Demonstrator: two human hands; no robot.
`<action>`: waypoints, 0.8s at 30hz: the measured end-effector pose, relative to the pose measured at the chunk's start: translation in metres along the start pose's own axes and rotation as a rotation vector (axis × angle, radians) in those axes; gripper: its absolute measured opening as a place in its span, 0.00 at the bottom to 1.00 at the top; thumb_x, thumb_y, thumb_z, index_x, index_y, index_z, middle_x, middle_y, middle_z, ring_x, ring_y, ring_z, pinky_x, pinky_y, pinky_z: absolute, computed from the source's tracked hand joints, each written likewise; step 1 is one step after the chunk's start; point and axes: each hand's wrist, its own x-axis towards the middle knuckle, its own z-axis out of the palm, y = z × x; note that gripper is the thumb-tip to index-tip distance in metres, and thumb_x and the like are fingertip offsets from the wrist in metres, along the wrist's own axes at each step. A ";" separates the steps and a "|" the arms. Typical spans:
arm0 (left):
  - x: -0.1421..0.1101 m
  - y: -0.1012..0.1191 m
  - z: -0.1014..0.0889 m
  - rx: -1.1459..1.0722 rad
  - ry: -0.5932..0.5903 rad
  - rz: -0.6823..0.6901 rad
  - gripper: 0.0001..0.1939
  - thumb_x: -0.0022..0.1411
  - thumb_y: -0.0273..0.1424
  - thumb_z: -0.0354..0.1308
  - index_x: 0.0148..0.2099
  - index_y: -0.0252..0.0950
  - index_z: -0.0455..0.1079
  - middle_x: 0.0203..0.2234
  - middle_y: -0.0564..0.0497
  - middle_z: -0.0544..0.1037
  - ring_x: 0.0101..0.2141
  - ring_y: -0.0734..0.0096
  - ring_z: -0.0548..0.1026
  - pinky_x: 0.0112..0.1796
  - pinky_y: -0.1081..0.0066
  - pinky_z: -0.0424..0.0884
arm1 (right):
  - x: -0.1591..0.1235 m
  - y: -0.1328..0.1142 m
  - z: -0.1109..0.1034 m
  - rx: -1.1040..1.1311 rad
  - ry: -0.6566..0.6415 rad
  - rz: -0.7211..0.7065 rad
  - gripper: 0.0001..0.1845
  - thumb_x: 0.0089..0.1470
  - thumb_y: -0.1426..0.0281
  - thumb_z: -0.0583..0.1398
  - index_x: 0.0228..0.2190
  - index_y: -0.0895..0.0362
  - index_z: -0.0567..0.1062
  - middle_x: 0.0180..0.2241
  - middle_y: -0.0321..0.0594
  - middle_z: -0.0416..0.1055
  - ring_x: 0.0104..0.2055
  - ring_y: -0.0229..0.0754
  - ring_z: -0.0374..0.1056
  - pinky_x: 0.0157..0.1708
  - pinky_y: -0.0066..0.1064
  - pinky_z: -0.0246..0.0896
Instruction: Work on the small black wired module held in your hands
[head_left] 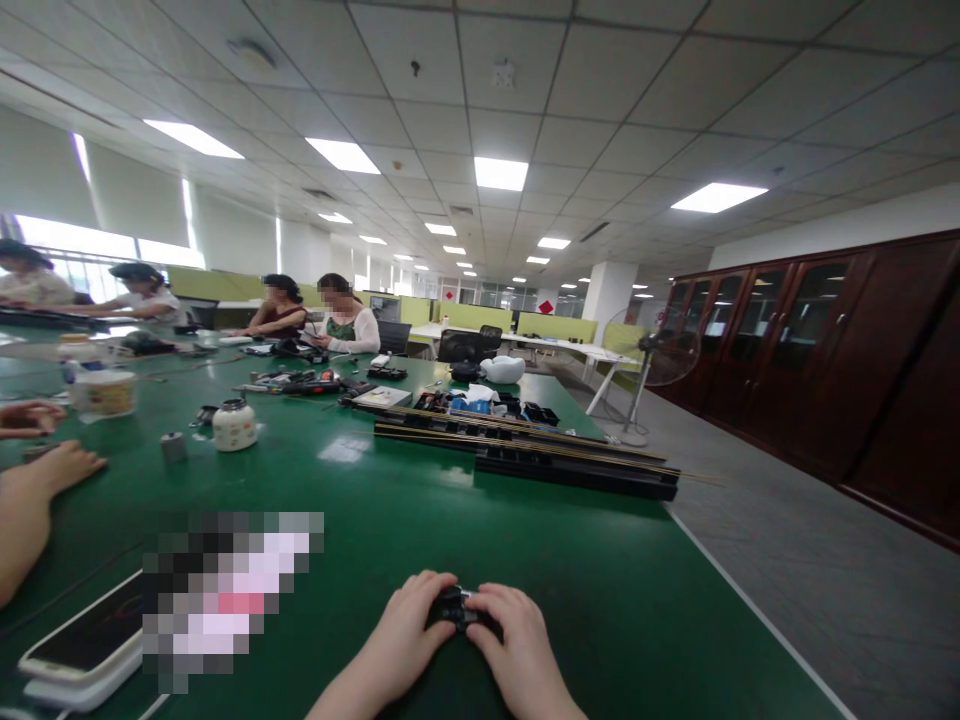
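Observation:
Both my hands meet at the bottom middle of the head view, just over the green table. Between them is a small black part with a bit of shiny metal at its top; its exact kind I cannot make out. My left hand has thumb and fingers closed on its left side. My right hand pinches it from the right, the thumb below and the fingers above. Much of the part is hidden by my fingers.
To the left lie a phone and a blurred-out patch. A co-worker's hands rest at the left edge. Further back are a white jar, a grey metal cylinder, long black rails with thin rods, and a standing fan.

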 end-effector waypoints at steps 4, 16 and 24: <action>0.000 -0.001 0.001 -0.004 0.021 0.017 0.20 0.49 0.25 0.51 0.47 0.38 0.66 0.46 0.48 0.71 0.47 0.65 0.67 0.49 0.69 0.61 | -0.002 -0.002 -0.001 0.045 0.034 -0.030 0.14 0.47 0.70 0.58 0.36 0.45 0.76 0.45 0.35 0.72 0.51 0.46 0.62 0.53 0.39 0.50; 0.000 -0.002 0.001 0.020 0.009 0.026 0.20 0.51 0.26 0.51 0.48 0.39 0.66 0.46 0.48 0.71 0.48 0.65 0.67 0.49 0.67 0.61 | -0.005 -0.005 -0.002 0.053 0.049 -0.047 0.14 0.47 0.72 0.58 0.36 0.46 0.76 0.45 0.35 0.72 0.51 0.45 0.62 0.53 0.40 0.50; 0.001 -0.003 0.002 0.019 0.013 0.032 0.21 0.50 0.25 0.51 0.49 0.39 0.66 0.47 0.48 0.71 0.48 0.65 0.67 0.50 0.67 0.61 | -0.002 -0.002 0.000 0.058 0.051 -0.006 0.13 0.43 0.71 0.60 0.34 0.47 0.77 0.44 0.36 0.72 0.50 0.46 0.64 0.53 0.41 0.51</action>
